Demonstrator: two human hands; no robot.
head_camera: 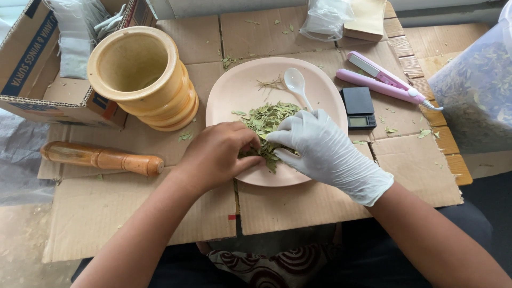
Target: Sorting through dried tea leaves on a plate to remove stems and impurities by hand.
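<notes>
A pale pink plate (234, 90) lies on flattened cardboard with a pile of dried green leaves (266, 118) in its middle and a white plastic spoon (296, 85) at its far side. My left hand (216, 153), bare, is pinched on leaves at the pile's near edge. My right hand (325, 149), in a white glove, pinches the same clump of leaves from the right. The two hands' fingertips almost touch over the plate.
A wooden mortar (141, 74) stands left of the plate, its pestle (101, 158) lying nearer me. A small black scale (358, 106) and a pink hair straightener (381, 80) lie right. A cardboard box (37, 58), plastic bags (325, 18) and a bag of leaves (477, 90) ring the area.
</notes>
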